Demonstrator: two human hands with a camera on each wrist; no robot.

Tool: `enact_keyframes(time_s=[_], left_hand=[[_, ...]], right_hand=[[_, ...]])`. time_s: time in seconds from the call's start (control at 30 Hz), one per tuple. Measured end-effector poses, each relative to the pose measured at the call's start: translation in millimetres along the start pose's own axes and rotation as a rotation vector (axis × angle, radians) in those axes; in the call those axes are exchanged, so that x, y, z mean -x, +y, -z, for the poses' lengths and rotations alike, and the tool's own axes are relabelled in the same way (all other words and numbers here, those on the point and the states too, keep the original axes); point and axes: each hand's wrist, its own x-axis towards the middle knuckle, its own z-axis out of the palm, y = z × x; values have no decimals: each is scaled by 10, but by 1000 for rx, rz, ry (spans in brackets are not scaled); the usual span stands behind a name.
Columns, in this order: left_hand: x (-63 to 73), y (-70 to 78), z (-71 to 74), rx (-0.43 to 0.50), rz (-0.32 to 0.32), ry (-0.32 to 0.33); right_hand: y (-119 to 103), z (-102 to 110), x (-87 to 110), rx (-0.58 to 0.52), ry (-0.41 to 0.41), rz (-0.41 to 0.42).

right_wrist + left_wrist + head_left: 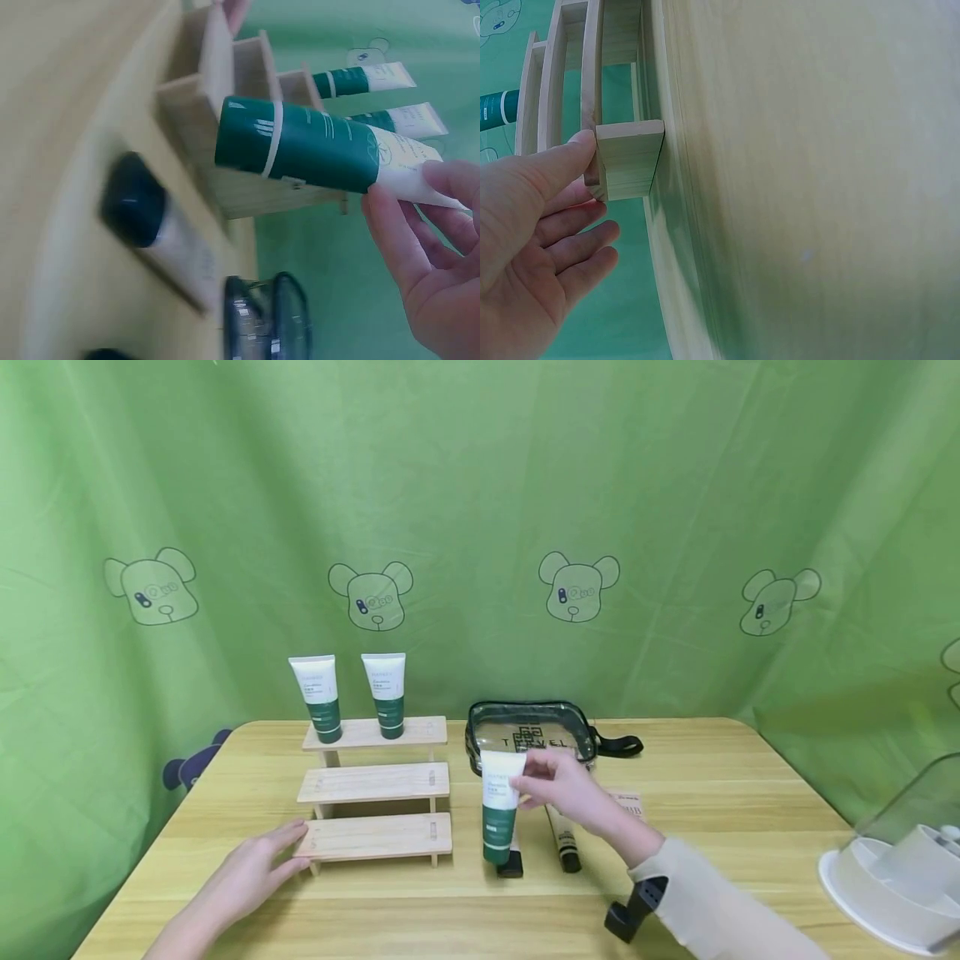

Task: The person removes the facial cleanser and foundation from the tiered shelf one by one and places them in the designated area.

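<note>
My right hand (557, 789) pinches a white and green squeeze tube (499, 827) by its flat white end, with the green cap pointing down. It hangs in the air right of a three-tier wooden display stand (375, 837). My left hand (251, 870) holds the left end of the stand's lowest step, thumb (581, 142) on one face and the other fingers loosely bent beside it. Two matching tubes, one on the left (318, 697) and one on the right (386, 693), stand on the top step. The middle and lowest steps carry nothing.
Behind the held tube sits a clear travel pouch (480, 714) with a black strap (621, 746). A beige tube with a black cap (568, 852) and another black-capped item (512, 865) lie in front of it. A white round container (892, 893) stands at the right edge.
</note>
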Motion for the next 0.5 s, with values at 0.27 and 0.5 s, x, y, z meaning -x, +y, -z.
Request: enact_keyframes(time_s=[0.27, 0.5], left_hand=[[6, -3, -1, 1, -4, 4], [5, -1, -1, 4, -4, 5]], right_hand=[[208, -84, 312, -56, -109, -102], [376, -201, 540, -153, -207, -174]])
